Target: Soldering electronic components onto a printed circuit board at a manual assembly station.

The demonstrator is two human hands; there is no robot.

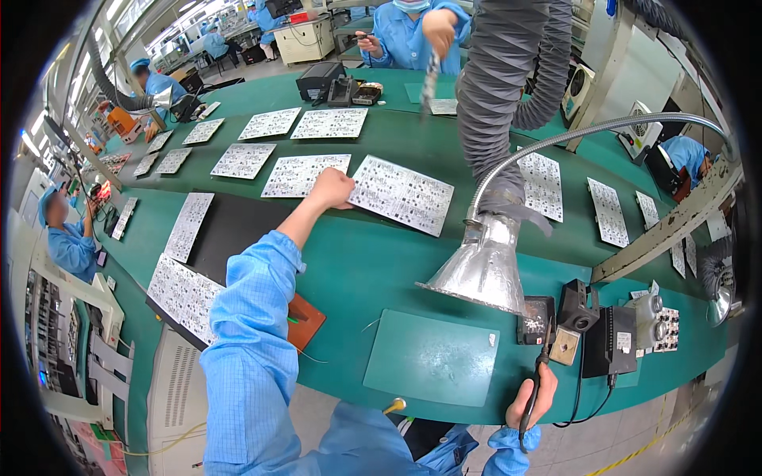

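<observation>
My left arm reaches out over the bench, and my left hand (332,189) is closed at the left edge of a white circuit board (403,194). That board lies at a slant, and the fingertips are partly hidden at its edge. Just beside the same hand is another white board (298,174), partly covered by the fingers. Low on the right, my right hand (533,394) is wrapped round a black soldering iron (541,366), its tip pointing up toward a small dark tray (535,320). A green mat (432,357) lies left of the iron.
A metal extraction hood (484,266) on a grey hose hangs over the bench. A black soldering station (609,339) stands at right. More boards (184,289) lie at left, near a brown pad (305,321). Across the bench a co-worker (409,36) in blue moves a hand.
</observation>
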